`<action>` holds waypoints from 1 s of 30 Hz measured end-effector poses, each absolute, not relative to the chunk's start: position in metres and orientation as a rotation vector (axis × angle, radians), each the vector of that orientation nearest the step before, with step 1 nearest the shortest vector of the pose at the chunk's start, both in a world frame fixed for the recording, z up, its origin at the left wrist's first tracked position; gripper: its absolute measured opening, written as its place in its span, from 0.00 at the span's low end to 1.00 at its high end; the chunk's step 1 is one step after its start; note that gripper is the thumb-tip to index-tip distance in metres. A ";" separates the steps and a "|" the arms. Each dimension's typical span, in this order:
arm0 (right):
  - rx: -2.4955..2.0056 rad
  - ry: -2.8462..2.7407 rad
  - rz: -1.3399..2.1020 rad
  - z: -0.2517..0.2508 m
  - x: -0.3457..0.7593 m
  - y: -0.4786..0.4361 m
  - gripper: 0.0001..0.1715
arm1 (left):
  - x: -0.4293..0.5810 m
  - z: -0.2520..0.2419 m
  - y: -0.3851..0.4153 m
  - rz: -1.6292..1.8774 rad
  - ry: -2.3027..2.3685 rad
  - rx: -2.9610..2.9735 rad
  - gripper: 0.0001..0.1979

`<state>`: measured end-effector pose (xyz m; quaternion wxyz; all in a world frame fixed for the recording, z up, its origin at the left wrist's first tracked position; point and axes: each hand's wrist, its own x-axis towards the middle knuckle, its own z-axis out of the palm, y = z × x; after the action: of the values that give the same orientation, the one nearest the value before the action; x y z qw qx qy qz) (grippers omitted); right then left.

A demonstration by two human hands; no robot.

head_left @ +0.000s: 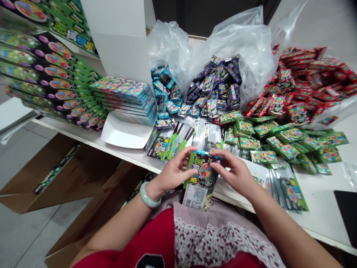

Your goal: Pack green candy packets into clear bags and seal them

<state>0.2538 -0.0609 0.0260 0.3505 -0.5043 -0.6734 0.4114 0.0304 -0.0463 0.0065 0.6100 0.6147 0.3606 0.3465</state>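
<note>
- Left: flat boxes (122, 89) stacked.
- Left hand (174, 171): fingers curled around packet's left edge, thumb on front.
- Centre: black packet (199, 186) between both hands, over lap, at table's near edge.
- Right hand (235, 173): thumb and fingers pinching packet's upper right.
- Right: green boxes (284, 143) piled before red boxes (309, 82).

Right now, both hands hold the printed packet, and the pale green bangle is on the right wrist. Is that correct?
Wrong side: the head view shows the pale green bangle on the left wrist. The left hand and right hand both hold the printed packet.
</note>
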 end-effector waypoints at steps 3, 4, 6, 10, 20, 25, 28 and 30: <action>-1.315 -1.794 1.087 0.031 0.255 -0.067 0.11 | 0.029 0.006 -0.052 0.790 0.837 1.431 0.26; -1.314 -1.821 1.086 0.033 0.256 -0.069 0.10 | 0.028 0.007 -0.055 0.789 0.850 1.447 0.25; -1.314 -1.871 1.064 0.036 0.256 -0.072 0.09 | 0.027 0.007 -0.058 0.786 0.884 1.495 0.23; -1.320 -1.723 0.957 0.028 0.250 -0.078 0.15 | 0.025 0.008 -0.058 0.780 0.909 1.519 0.26; -1.226 -1.508 0.946 0.017 0.238 -0.074 0.05 | 0.037 0.013 -0.042 1.130 1.018 1.483 0.06; -1.157 -1.439 1.122 0.033 0.243 -0.056 0.03 | 0.044 0.020 -0.033 1.219 1.012 1.263 0.08; -1.166 -1.480 1.162 0.038 0.245 -0.053 0.09 | 0.038 0.026 -0.032 1.200 0.977 1.324 0.07; -1.141 -1.644 1.094 0.042 0.246 -0.054 0.06 | 0.034 0.031 -0.033 1.191 0.914 1.421 0.02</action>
<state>0.2463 -0.0537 0.0421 0.4176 -0.4546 -0.6550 0.4359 0.0345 -0.0334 0.0306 0.5117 0.5908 0.3797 0.4949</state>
